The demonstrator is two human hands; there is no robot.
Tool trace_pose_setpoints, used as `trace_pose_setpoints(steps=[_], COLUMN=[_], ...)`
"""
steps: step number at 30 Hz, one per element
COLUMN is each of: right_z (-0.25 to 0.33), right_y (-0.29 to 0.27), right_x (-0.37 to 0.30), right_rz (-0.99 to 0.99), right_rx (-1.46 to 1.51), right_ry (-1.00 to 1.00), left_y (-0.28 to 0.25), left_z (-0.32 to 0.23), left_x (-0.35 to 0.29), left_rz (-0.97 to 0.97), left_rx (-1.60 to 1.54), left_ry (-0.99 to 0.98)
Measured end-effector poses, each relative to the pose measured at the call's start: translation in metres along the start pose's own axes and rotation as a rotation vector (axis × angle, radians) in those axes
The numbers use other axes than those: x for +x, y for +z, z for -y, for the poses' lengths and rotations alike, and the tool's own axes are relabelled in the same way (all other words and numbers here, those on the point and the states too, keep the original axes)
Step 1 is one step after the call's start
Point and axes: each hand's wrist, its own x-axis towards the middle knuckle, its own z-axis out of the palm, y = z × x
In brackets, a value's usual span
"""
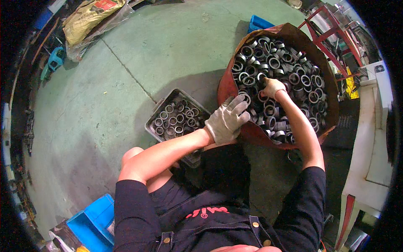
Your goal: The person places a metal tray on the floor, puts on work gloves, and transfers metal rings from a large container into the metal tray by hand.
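Rust-brown on its inner face and red outside, the big drum (pixel 226 89) stands at one o'clock from my body, its wavy rim bowed out of round. Heaped inside are dark metal rings (pixel 262 67), thick-walled short cylinders with paler, shinier end faces, tumbled at every angle. My right hand (pixel 273 88), a pale covering showing toward its wrist, reaches into that heap at one o'clock with the fingers bent; the rings hide the tips, so I cannot tell whether it has hold of one.

At twelve o'clock my left hand (pixel 228 119), in an off-white work glove with a wrinkled, smudged back, lies palm down beside the drum's near rim, mostly open, fingers slightly apart. Its palm is hidden, so I cannot tell whether anything is under it.

Toward eleven o'clock sits a grey, straight-sided tray (pixel 150 122) with a raised lip, smaller rings (pixel 173 122) scattered in it; my left forearm crosses its near corner. Only a narrow gap parts tray and drum. Smooth green floor (pixel 84 126) spreads from nine to twelve, my widest room for moving, cut by a dark straight seam (pixel 126 67). At two o'clock a white cabinet (pixel 357 147) hems in my right side.
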Motion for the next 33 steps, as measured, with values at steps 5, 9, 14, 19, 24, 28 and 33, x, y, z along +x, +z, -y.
trace_pose_setpoints(steps=[5, 9, 14, 19, 24, 28, 33], right_z=[0.029, 0.035, 0.033, 0.025, 0.03, 0.063, 0.122], right_y=[0.004, -0.001, 0.011, -0.008, -0.019, -0.069, -0.099], right_x=[-0.021, -0.021, -0.025, -0.034, -0.047, -0.077, -0.109], right_rz=[-0.148, -0.127, -0.242, -0.124, 0.18, -0.044, -0.054], right_rx=[-0.217, -0.37, -0.421, -0.004, 1.145, 1.173, 1.455], right_ry=[-0.082, -0.254, -0.247, -0.218, -0.343, -0.437, -0.569], left_y=[-0.001, -0.009, 0.003, 0.005, 0.013, -0.007, -0.016], left_z=[0.007, 0.004, 0.007, 0.003, 0.006, -0.011, -0.01], left_x=[-0.006, 0.001, -0.003, -0.002, -0.007, 0.004, -0.001], left_rz=[0.067, 0.112, -0.007, 0.071, -0.028, 0.197, 0.262], left_rx=[0.047, -0.015, 0.001, 0.034, 0.098, 0.097, 0.171], left_ry=[-0.009, -0.007, -0.011, -0.027, -0.032, -0.193, -0.157])
